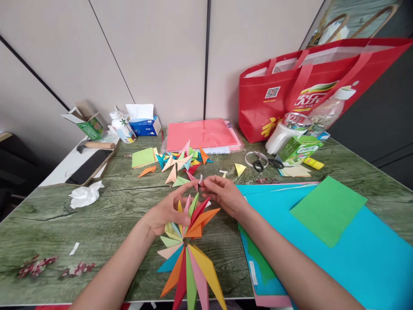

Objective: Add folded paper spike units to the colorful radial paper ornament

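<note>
A multicoloured rosette of folded paper points lies near the table's front edge, with a gap on its right side. My left hand grips its upper left part, thumb across the points and index finger stretched toward a pink folded piece. Close to that fingertip, my right hand is closed in a pinch at a small white strip. Beyond both hands is a loose pile of folded paper pieces. One yellow folded piece lies apart to the right.
Blue paper sheets with a green square spread under my right forearm. Scissors, a green box and a red bag stand or lie behind. To the left are crumpled tissue, a phone and a hammer.
</note>
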A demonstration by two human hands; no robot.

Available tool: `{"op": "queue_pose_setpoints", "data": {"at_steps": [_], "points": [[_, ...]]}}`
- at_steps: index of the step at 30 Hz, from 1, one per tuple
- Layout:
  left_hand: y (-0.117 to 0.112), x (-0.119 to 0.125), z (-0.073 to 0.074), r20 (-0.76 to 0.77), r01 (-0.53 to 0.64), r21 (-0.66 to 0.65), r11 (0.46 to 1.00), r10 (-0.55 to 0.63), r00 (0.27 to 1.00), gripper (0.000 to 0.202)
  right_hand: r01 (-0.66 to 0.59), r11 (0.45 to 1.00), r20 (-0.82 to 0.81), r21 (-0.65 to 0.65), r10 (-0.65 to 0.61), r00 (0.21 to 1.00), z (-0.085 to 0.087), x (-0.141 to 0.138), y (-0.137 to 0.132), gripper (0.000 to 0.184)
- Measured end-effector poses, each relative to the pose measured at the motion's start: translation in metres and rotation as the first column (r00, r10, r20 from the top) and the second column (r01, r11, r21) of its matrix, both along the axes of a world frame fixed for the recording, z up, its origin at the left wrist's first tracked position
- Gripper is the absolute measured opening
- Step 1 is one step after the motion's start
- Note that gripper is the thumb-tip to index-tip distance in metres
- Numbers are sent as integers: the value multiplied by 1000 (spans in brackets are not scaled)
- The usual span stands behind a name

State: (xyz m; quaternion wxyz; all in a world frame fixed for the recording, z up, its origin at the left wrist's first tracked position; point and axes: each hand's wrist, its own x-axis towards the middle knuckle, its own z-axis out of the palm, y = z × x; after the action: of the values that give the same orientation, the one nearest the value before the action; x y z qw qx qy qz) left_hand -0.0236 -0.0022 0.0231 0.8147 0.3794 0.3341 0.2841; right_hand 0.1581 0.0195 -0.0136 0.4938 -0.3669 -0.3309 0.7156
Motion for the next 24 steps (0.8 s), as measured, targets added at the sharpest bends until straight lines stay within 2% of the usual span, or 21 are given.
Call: {"op": "queue_pose_setpoints", "data": {"at_steps": [4,7,9,12,14,16,19,24], "points": [[1,0,-2,-47,11,40,999,-9,999,100,12,999,-20,-49,-13,1000,1,0,0,32],[1,1,-2,-68,20,55,998,-16,998,102,-27,1000,18,-13,27,999,3,-3,-2,26],[0,1,-2,-91,25,61,998,-20,996,105,-4,1000,65,22,2,998,5,-4,-3,23],[0,2,0,-126,-12,78,997,22,992,110,179,982,92,54,-184,979,7,-3,-1,24],[1,2,2,-162,-92,113,989,109,981,110,334,941,72,64,-338,939,10,3,2,25],[3,1,3,-206,-202,158,966,233,951,107,411,910,53,63,-414,909,14,9,4,25],[7,1,3,-244,-341,204,917,385,890,104,366,929,60,57,-369,928,21,16,1,26],[9,3,0,-210,-443,265,856,500,841,108,154,982,138,111,-169,976,29,14,-12,24]]}}
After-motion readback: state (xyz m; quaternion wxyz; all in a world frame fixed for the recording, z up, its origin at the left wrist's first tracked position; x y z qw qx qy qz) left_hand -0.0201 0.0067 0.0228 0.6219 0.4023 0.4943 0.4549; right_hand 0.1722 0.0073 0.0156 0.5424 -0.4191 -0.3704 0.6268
